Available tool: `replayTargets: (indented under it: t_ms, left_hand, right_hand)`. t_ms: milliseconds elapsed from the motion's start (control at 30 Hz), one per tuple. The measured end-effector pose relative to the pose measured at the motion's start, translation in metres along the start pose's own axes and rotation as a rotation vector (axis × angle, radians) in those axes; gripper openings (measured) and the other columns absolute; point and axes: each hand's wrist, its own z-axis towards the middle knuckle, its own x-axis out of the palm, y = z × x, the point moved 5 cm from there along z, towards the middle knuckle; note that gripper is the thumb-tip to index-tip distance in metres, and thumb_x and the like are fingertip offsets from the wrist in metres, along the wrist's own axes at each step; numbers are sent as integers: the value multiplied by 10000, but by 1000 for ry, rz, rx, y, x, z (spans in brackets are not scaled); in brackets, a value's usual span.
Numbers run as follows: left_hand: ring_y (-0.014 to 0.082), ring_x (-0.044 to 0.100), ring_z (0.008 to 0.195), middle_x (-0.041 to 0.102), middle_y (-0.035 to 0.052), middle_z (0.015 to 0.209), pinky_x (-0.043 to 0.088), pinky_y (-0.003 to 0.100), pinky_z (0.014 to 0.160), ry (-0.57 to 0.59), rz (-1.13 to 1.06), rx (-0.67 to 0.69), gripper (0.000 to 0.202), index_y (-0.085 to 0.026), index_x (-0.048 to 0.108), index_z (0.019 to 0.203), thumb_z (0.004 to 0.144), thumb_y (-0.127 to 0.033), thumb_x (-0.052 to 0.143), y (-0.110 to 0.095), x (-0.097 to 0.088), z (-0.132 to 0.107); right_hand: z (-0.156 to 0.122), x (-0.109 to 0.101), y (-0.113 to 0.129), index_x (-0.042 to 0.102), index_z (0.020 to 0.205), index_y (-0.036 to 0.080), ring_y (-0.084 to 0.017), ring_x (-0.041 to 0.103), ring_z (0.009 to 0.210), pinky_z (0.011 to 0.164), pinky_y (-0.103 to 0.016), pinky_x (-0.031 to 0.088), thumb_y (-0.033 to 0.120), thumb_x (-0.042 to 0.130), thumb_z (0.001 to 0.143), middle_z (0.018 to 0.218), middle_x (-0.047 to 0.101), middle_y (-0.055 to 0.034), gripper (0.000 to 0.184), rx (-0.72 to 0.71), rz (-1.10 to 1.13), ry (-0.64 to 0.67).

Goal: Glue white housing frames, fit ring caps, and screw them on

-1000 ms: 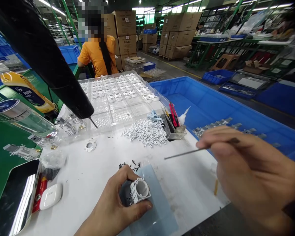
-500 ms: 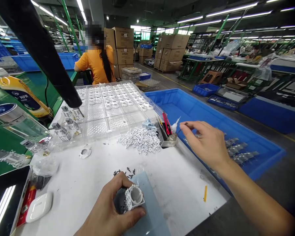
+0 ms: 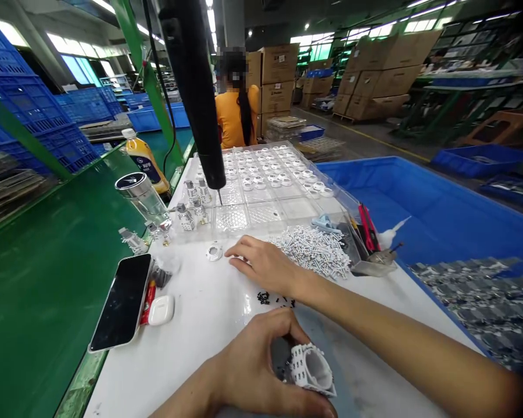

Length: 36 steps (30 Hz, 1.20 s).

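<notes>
Head view: my left hand (image 3: pixel 253 366) is clamped around a white perforated plastic cylinder (image 3: pixel 309 368) over the counter (image 3: pixel 192 360), while my right hand (image 3: pixel 264 264), open and apart from it, rests between a small white ring (image 3: pixel 214 251) and a heap of white plastic pieces (image 3: pixel 311 251).

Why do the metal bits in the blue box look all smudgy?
In the head view, the grey metal parts in the blue plastic bin smear near the picture's edge, while the small white plastic pieces nearer the middle stay sharper. Lights glare faintly on the glossy white table.
</notes>
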Motion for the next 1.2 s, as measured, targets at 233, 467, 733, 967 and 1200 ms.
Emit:
replayTargets:
  t_ms: [233, 467, 733, 967, 1200]
  left_hand:
    - [213, 563, 791, 654, 31, 865, 417, 332, 729, -21, 59, 6, 597, -205, 645, 846, 492, -560, 970, -4, -2, 1]
    - [219, 573, 782, 646, 30, 869, 446, 346, 741, 3, 38, -100, 533, -212, 636, 866, 531, -460, 968, -6, 0, -5]
    - [192, 541, 805, 616, 5, 867, 409, 305, 720, 4, 43, -55, 432, -201, 627, 898, 637, -344, 940, -7, -3, -2]
    - [230, 612, 1033, 640, 69, 1140, 452, 342, 872, -71, -150, 29, 341, -212, 556, 953, 786, -248, 851, -2, -8, -1]
    - [125, 576, 630, 655, -46, 778, 409, 254, 610, -103, -230, -187, 470, -259, 342, 945, 866, -391, 786, 10, -8, 1]
  right_hand:
    - [43, 34, 4, 676, 1088, 145, -232, 643, 1080, 909, -442, 568, 251, 645, 973, 1215, 652, -88, 160, 12, -55, 59]
    - [-18, -11, 3, 699, 1050, 167, -213, 669, 1113, 916, -348, 570, 262, 641, 941, 1290, 672, -106, 156, 107, 80, -38]
    - [-155, -68, -23, 654, 823, 212, -142, 594, 584, 509, -263, 430, 291, 512, 1001, 677, 643, 25, 241, 461, 42, -39]
    - [-190, -58, -26, 702, 920, 187, -199, 662, 784, 667, -337, 504, 305, 442, 1057, 868, 681, -57, 316, 288, -239, 67]
    - [-196, -66, -30, 689, 1194, 190, -252, 705, 949, 760, -397, 585, 361, 416, 1071, 1075, 708, -106, 345, 306, -315, -8]
